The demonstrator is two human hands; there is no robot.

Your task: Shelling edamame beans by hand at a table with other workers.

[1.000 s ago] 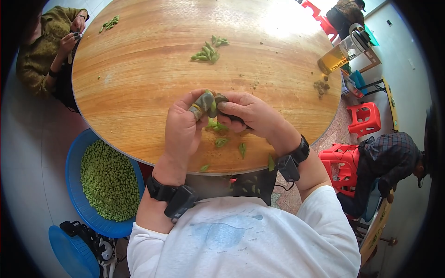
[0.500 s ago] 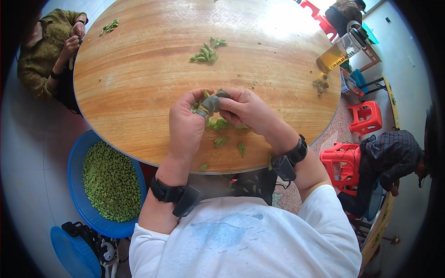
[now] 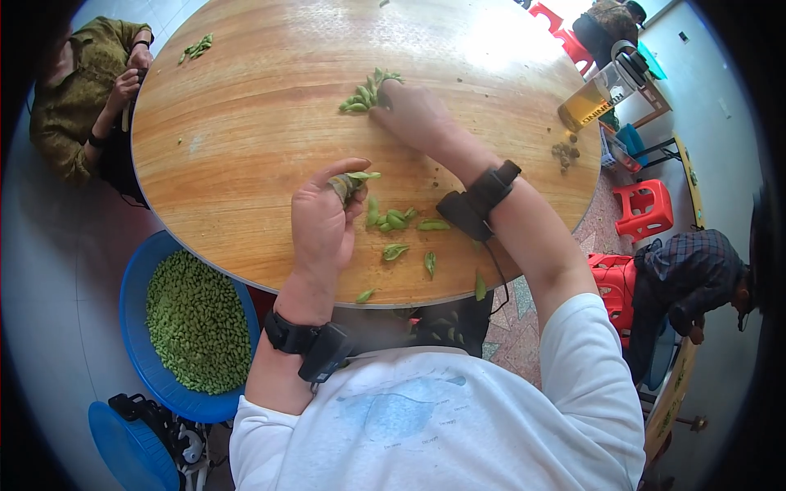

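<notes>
My left hand [image 3: 319, 225] is closed above the near part of the round table, thumb raised over curled fingers. A green soybean pod [image 3: 363, 175] sticks out past its fingertips, beside a grey-green finger covering [image 3: 344, 188]. My right hand [image 3: 415, 121] is stretched farther out, its fingers bent down at the right edge of a small pile of soybean pods [image 3: 359, 100]. Those fingertips are partly hidden, so a hold on a pod cannot be made out. Between my left hand and the table's near edge lie several loose pods [image 3: 395, 219], some looking split and flattened.
The wooden round table [image 3: 246, 155] fills the middle. A blue basin [image 3: 135, 327] of shelled green beans stands at lower left. At the right edge are a bottle of amber liquid [image 3: 585, 106] and small brown bits [image 3: 565, 154]. Other people sit left and right, near red stools [image 3: 644, 206].
My right hand has left my left hand and moved forward to the pod pile. My left hand has turned slightly and still holds a pod. The loose pods nearby are now uncovered.
</notes>
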